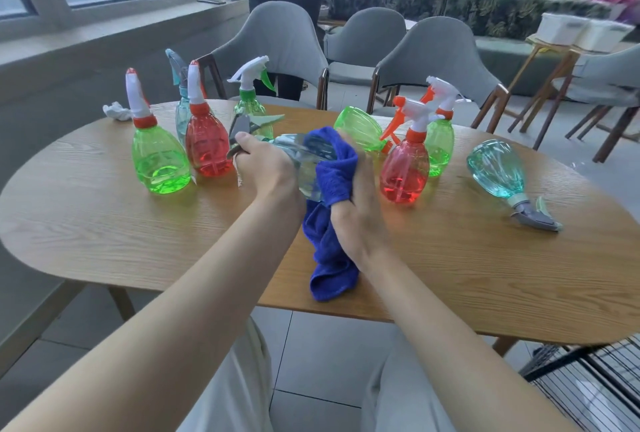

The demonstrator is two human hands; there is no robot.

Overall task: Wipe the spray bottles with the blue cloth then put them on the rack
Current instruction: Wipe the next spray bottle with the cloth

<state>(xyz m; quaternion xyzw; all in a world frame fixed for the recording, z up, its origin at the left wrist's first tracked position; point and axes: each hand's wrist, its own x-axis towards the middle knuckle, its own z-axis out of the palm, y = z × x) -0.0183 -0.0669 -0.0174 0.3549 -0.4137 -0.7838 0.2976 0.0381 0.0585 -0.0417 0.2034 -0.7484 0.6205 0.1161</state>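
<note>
My left hand (265, 168) grips the neck of a clear blue spray bottle (304, 154), held sideways above the wooden table (450, 275). My right hand (356, 209) holds the blue cloth (334, 171) wrapped over the bottle's body, and the cloth's tail hangs down to the table edge. Several more spray bottles are on the table: a green one (159, 157) and a red one (206, 144) stand at the left, a red one (404, 171) stands at the right, and a teal one (498, 171) lies on its side at the far right.
A black wire rack (588, 386) sits on the floor at the lower right. Grey chairs (277, 43) stand behind the table. A crumpled white tissue (117, 111) lies at the table's far left. A person stands by the window.
</note>
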